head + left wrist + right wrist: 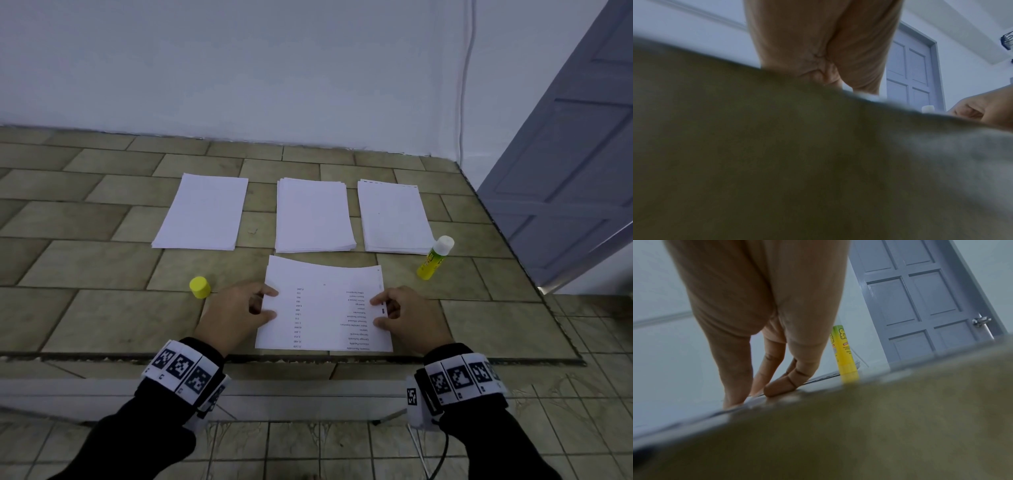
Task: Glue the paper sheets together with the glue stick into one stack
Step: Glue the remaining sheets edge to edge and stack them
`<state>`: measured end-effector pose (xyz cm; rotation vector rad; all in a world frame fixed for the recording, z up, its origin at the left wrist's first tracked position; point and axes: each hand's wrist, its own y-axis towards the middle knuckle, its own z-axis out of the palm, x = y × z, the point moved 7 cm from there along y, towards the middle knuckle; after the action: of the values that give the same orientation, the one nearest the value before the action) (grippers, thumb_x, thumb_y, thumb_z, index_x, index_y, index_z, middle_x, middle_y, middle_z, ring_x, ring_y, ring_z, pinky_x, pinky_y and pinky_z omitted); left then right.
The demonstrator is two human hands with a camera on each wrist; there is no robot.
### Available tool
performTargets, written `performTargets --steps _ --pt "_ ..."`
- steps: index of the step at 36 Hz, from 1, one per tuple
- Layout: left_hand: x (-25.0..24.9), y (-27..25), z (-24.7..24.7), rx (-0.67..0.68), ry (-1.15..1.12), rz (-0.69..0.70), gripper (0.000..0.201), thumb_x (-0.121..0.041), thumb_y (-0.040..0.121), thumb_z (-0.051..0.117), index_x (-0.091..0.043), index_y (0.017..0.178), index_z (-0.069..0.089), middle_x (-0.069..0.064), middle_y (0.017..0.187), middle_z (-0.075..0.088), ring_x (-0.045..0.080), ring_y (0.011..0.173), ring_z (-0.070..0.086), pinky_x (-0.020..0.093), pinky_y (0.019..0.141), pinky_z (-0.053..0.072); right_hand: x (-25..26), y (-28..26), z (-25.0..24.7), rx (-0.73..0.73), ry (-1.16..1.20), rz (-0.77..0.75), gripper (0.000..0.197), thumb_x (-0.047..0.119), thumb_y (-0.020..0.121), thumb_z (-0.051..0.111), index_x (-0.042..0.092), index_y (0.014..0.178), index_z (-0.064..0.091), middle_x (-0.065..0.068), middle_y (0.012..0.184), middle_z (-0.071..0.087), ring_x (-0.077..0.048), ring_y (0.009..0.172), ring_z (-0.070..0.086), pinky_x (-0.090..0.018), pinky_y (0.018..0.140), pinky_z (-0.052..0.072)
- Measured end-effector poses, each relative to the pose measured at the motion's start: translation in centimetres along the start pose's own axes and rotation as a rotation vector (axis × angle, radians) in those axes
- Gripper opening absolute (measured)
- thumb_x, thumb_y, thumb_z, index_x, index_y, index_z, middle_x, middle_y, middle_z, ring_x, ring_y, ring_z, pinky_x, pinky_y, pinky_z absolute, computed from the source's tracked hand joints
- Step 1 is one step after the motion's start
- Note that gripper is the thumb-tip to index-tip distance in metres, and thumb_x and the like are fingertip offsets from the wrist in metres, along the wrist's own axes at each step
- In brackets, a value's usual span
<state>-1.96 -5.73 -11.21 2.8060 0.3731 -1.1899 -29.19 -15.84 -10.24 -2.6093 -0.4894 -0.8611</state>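
A printed sheet (325, 308) lies near the table's front edge, its far edge bowed slightly upward. My left hand (274, 303) rests its fingertips on the sheet's left edge. My right hand (378, 311) presses its right edge; the right wrist view shows the straight fingers (777, 386) tipped down onto the paper. The left wrist view shows only my left hand's palm (818, 56), its fingertips hidden behind the table surface. The yellow glue stick (435, 257) (843, 356) stands upright and uncapped to the right. Its yellow cap (199, 287) sits left of my left hand.
Three white paper stacks lie in a row behind the sheet: left (202, 212), middle (313, 216), right (394, 219). The tile-patterned table (102, 308) ends just below my hands and slants off at the right. A grey door (565, 171) stands beyond that edge.
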Motion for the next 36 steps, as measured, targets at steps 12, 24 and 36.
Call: performTargets --steps 12,24,36 --pt "0.1 0.0 0.0 0.015 0.002 0.004 0.03 -0.019 0.08 0.079 -0.027 0.106 0.067 -0.005 0.085 0.066 0.009 0.083 0.063 0.028 0.075 0.053 0.6 -0.3 -0.2 0.022 -0.049 0.006 0.028 0.009 0.084 0.071 0.016 0.11 0.064 -0.007 0.113 0.051 -0.01 0.087 0.053 0.001 0.067 0.04" --pt "-1.7 0.9 2.1 0.1 0.398 0.075 0.084 -0.063 0.083 0.017 -0.017 0.153 0.023 0.003 0.164 0.007 0.02 0.151 0.002 0.044 0.121 0.009 3.3 -1.6 -0.5 0.002 -0.502 -0.006 0.032 0.029 0.092 0.059 0.03 0.123 0.054 0.0 0.154 0.021 -0.022 0.142 0.017 -0.031 0.106 0.032" --pt "-0.1 1.2 4.5 -0.008 0.593 0.116 0.073 -0.049 0.095 0.006 -0.009 0.152 0.029 0.006 0.161 0.023 0.027 0.149 0.016 0.06 0.116 0.01 8.4 -0.2 6.8 0.026 -0.489 -0.188 0.067 0.051 0.095 0.002 0.019 0.153 0.012 -0.001 0.162 -0.005 -0.017 0.149 -0.008 -0.054 0.118 -0.006"
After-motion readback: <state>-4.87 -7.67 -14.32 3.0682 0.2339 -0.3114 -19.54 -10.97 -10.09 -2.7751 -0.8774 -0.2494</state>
